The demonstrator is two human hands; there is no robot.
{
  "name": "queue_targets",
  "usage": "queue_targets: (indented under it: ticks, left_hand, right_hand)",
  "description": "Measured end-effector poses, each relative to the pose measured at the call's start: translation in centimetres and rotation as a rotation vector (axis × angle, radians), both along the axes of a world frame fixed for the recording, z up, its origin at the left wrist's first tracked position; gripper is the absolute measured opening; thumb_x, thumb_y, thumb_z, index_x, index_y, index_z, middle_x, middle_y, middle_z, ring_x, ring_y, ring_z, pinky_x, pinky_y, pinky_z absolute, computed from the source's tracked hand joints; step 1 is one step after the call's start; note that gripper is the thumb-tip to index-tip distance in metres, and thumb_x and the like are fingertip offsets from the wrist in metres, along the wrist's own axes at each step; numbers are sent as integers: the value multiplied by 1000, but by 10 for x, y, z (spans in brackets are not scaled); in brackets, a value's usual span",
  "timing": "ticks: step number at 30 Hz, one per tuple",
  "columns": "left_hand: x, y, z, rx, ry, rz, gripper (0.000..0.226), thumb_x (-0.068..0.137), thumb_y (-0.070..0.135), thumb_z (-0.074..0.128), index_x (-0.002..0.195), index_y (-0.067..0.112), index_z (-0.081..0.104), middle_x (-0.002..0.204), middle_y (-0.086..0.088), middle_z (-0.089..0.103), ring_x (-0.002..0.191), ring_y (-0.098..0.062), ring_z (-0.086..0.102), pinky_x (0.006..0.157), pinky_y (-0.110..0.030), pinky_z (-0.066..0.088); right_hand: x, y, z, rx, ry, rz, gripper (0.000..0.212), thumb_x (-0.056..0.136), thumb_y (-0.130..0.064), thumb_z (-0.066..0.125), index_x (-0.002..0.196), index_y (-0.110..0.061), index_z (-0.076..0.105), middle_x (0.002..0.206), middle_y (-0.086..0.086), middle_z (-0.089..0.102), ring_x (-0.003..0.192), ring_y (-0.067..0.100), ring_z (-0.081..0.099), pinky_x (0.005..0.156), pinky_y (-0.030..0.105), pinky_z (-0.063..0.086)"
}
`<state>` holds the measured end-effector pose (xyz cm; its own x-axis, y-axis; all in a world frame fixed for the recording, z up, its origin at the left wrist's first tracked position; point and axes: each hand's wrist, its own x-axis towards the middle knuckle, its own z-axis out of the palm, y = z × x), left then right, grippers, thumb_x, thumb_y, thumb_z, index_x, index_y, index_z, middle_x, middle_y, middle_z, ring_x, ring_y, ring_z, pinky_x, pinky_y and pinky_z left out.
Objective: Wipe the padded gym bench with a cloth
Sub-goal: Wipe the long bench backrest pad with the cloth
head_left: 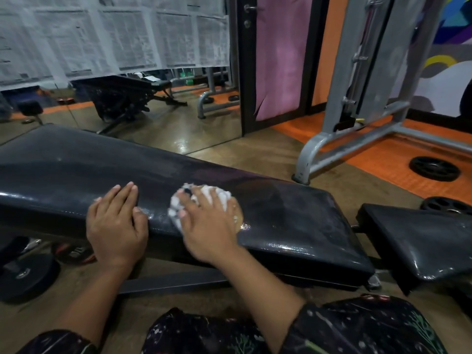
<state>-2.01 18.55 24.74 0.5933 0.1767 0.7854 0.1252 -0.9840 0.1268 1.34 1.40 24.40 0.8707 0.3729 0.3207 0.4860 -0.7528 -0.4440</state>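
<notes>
Pressing the white cloth [204,200] under our curled right hand [207,231], left hand [115,226] flat on the bench [293,213], we risk the wad slipping off the near edge.

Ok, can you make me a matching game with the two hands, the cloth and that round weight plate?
Things:
1. left hand
2. right hand
3. cloth
4. weight plate

Places:
A. lying on the orange floor mat
B. bunched up under a hand on the bench
C. resting flat on the bench, holding nothing
D. pressing the white cloth onto the bench

Pairs: 1-C, 2-D, 3-B, 4-A
</notes>
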Motion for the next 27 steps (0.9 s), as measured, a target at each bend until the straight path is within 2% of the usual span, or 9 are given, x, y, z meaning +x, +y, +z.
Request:
queue_targets:
  ticks: [2, 5, 8, 12, 15, 18, 21, 24, 27]
  left_hand:
    - [0, 1, -1, 10, -11, -5, 48, 92, 25, 32, 123, -1, 59, 127, -15, 61, 125, -29, 51, 104, -42, 31]
    - [-1, 1, -1, 7, -6, -6, 48, 92, 25, 32, 124, 0, 58, 128, -13, 60, 126, -28, 50, 106, -42, 30]
    - [-4, 2, 2, 28, 38, 27, 48, 94, 26, 31, 125, 1, 58, 130, -12, 60, 128, -27, 48, 107, -43, 29]
    - [-2, -27, 3, 179, 160, -123, 47, 92, 28, 35, 123, 5, 61, 129, -10, 61, 125, -26, 53, 109, -44, 29]
    - [2, -50, -6, 154, 182, -144, 45, 93, 27, 36, 122, 7, 63, 128, -7, 62, 125, -24, 53, 109, -43, 31]
    - [5, -47, -13, 139, 138, -157, 44, 94, 27, 36, 123, 7, 63, 129, -6, 61, 126, -22, 53, 106, -41, 34]
    - [7, -46, -19, 132, 79, -168, 43, 93, 26, 37, 122, 8, 64, 128, -4, 62, 124, -20, 54, 104, -39, 35]
    - [8, -50, -21, 109, 50, -163, 43, 93, 25, 37, 121, 9, 65, 127, -3, 63, 124, -19, 54, 104, -38, 35]
    - [9, -50, -21, 117, 35, -159, 43, 93, 25, 37, 122, 9, 64, 128, -3, 62, 124, -18, 54, 104, -38, 34]
  right_hand:
    - [-24, -7, -2, -10, -39, 81, 46, 100, -40, 27, 146, -42, 25, 159, -10, 20, 148, 26, 8, 115, 55, -2]
    - [-25, -49, -16, -20, -102, 36, 45, 98, -43, 26, 143, -47, 28, 156, -14, 28, 146, 21, 18, 115, 50, 9]
    - [10, -71, -17, -57, 26, -129, 45, 98, -45, 24, 143, -46, 31, 155, -14, 29, 145, 19, 22, 114, 48, 17]
    - [40, -36, 0, -41, 145, -92, 47, 99, -42, 25, 146, -43, 28, 159, -12, 20, 146, 26, 13, 115, 56, 11]
    - [16, -36, -3, -85, 58, -5, 48, 100, -45, 20, 147, -45, 22, 160, -13, 16, 148, 22, 10, 116, 53, 7]
    - [-16, -70, -22, -112, -82, 28, 49, 98, -49, 14, 147, -49, 17, 159, -15, 19, 148, 17, 12, 116, 48, 11]
    - [-9, -106, -35, -121, -30, -110, 54, 94, -52, 7, 146, -49, 22, 157, -18, 23, 146, 13, 17, 115, 45, 16]
    - [27, -93, -25, -83, 83, -275, 59, 89, -52, 4, 143, -47, 29, 156, -16, 26, 143, 17, 21, 112, 51, 19]
    - [28, -46, -9, -44, 92, -226, 56, 90, -46, 10, 142, -44, 32, 157, -13, 24, 144, 24, 20, 111, 59, 14]
